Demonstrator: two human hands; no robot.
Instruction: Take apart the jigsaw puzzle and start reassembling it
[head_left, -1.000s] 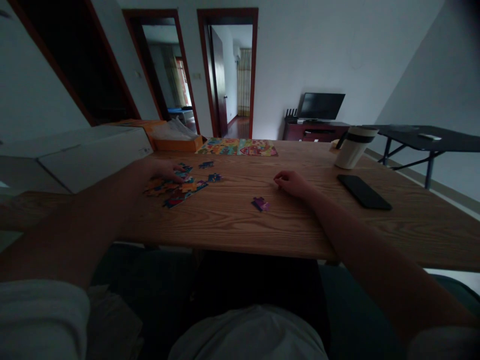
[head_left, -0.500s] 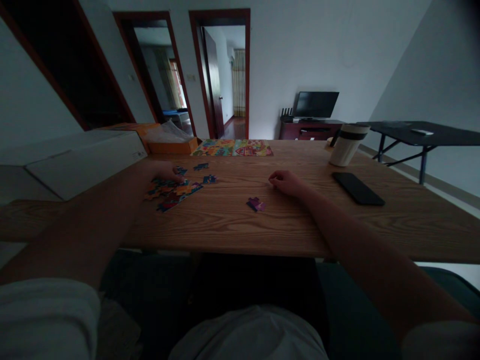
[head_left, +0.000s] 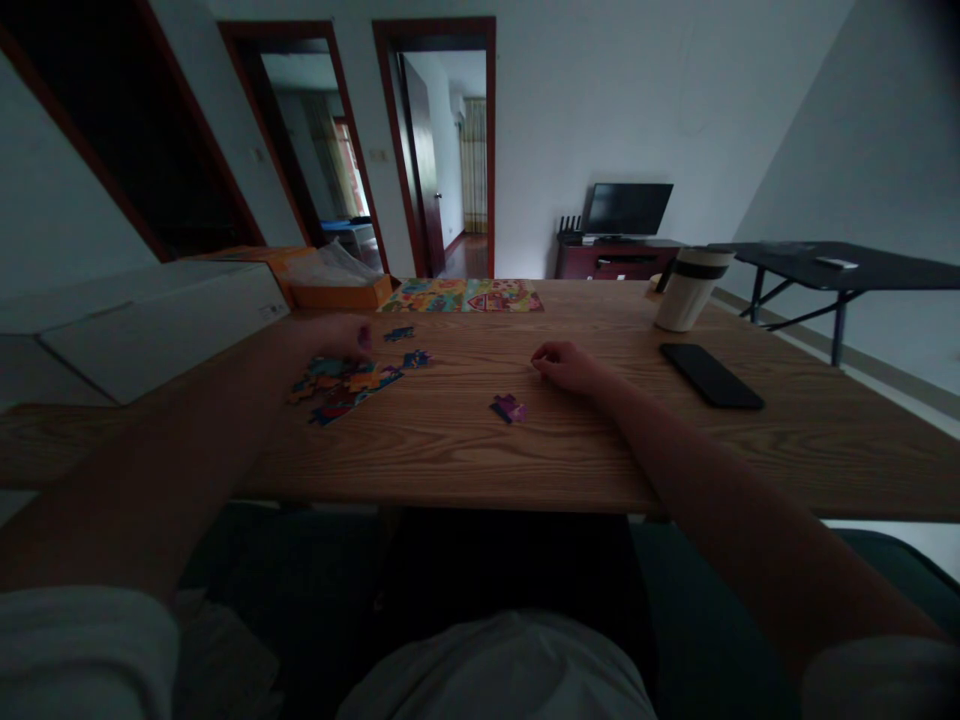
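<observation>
At the left of the table, my left hand (head_left: 337,335) pinches a purplish puzzle piece (head_left: 364,338), lifted and tilted beside the fingertips. Below it lies a loose pile of puzzle pieces (head_left: 349,385) in orange, blue and red, partly hidden by the hand. Two blue clumps of pieces, one at the back (head_left: 399,334) and one nearer (head_left: 418,358), lie just right of it. My right hand (head_left: 566,366) rests on the wood with curled fingers and nothing visible in them. A few joined purple pieces (head_left: 509,408) lie to its left, apart from the hand.
A colourful picture sheet (head_left: 465,296) lies at the table's far edge, beside an orange box (head_left: 345,293) with clear plastic. White boxes (head_left: 202,320) stand at the left. On the right are a black phone (head_left: 711,376) and a cream cup (head_left: 685,292) with a dark band.
My left hand has risen slightly from the pile, with a purplish puzzle piece now showing in its fingers. My right hand stays in place on the table; the view has shifted a little.
</observation>
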